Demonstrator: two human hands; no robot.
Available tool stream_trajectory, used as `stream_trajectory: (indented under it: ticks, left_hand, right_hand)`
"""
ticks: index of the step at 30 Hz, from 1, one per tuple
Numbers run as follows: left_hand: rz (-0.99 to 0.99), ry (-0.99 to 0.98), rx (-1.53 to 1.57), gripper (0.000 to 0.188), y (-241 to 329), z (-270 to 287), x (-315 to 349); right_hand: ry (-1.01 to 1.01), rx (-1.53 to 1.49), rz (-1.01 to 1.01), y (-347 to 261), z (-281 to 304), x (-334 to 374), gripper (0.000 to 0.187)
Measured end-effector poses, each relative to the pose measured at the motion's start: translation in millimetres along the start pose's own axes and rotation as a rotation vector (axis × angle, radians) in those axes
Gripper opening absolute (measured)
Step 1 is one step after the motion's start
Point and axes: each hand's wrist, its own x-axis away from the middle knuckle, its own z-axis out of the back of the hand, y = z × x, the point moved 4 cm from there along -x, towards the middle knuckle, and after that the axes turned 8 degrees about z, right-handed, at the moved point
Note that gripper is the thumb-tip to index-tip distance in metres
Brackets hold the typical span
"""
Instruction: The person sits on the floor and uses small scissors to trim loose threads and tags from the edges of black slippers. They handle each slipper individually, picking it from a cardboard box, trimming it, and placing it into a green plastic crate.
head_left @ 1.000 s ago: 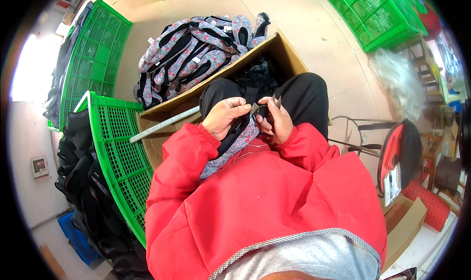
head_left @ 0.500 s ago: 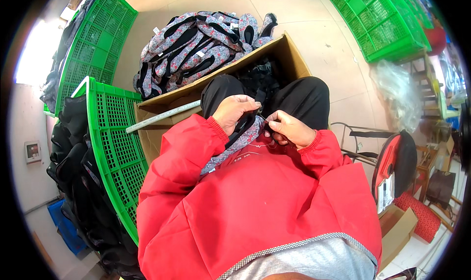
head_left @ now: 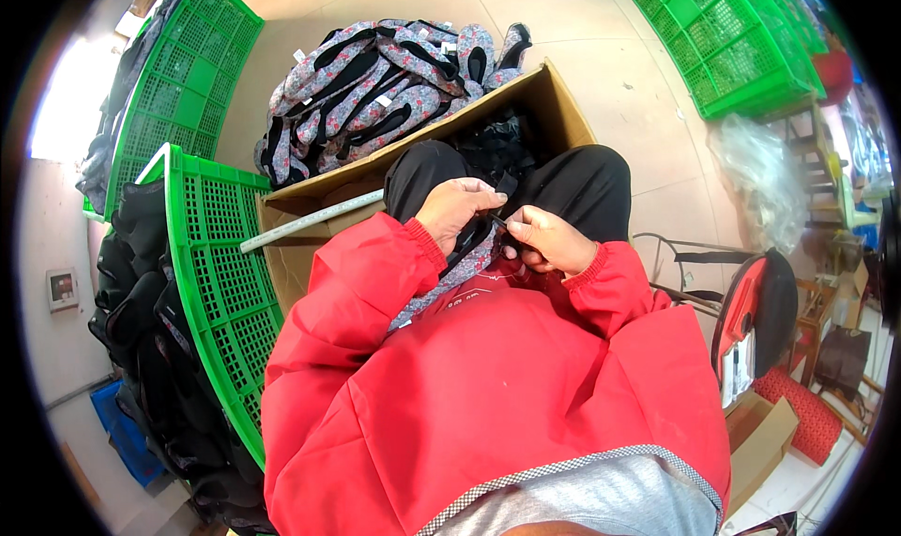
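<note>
Across my lap lies a grey floral padded fabric piece [head_left: 450, 281] with black trim, partly covered by my sleeve and hands. My left hand [head_left: 457, 215] pinches a black strap [head_left: 507, 183] at the end of this piece, thumb and fingertips pressed together. Close beside it, my right hand [head_left: 552, 239] is closed, thumb against forefinger, with a thin dark tip between them; its kind is too small to make out. More black straps [head_left: 493, 146] lie between my knees in an open cardboard box [head_left: 563, 104].
Beyond the box, similar floral padded pieces [head_left: 375, 95] are heaped on the floor. A pale rod [head_left: 314, 222] rests across the box's left end. Green crates [head_left: 225, 283] holding black items stand at my left; another green crate [head_left: 723, 43] is far right. A round red-and-black object [head_left: 751, 315] stands right.
My hands have shifted slightly, the left a little to the right and the right a little upward and left. The dark tip between them has tilted; both grips stay closed.
</note>
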Motion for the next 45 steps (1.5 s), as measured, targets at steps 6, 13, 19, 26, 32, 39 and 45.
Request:
stream_trajectory:
  ticks: [6,13,19,26,32,39,45]
  left_hand:
    - [0.026,0.002,0.001,0.008,1,-2,1]
    - [0.091,-0.018,0.059,0.008,8,-13,12]
    - [0.094,0.007,0.051,0.007,9,-14,13]
    - [0.099,0.032,0.031,0.007,7,-11,7]
    - [0.096,0.044,0.044,0.007,5,-10,4]
    - [0.08,0.066,0.042,0.006,4,-9,3]
    - [0.065,0.098,0.014,0.006,5,-9,4]
  right_hand:
    - [-0.024,-0.012,-0.01,-1,1,-3,0.017]
    - [-0.002,-0.001,0.005,-1,-1,-6,0.016]
    - [-0.012,-0.078,0.037,2,0,-10,0.015]
    - [-0.007,-0.135,0.068,11,4,-16,0.017]
    - [0.028,-0.159,0.065,16,4,-18,0.016]
    - [0.066,-0.157,0.075,17,0,-17,0.013]
    - [0.09,-0.151,0.109,21,0,-17,0.013]
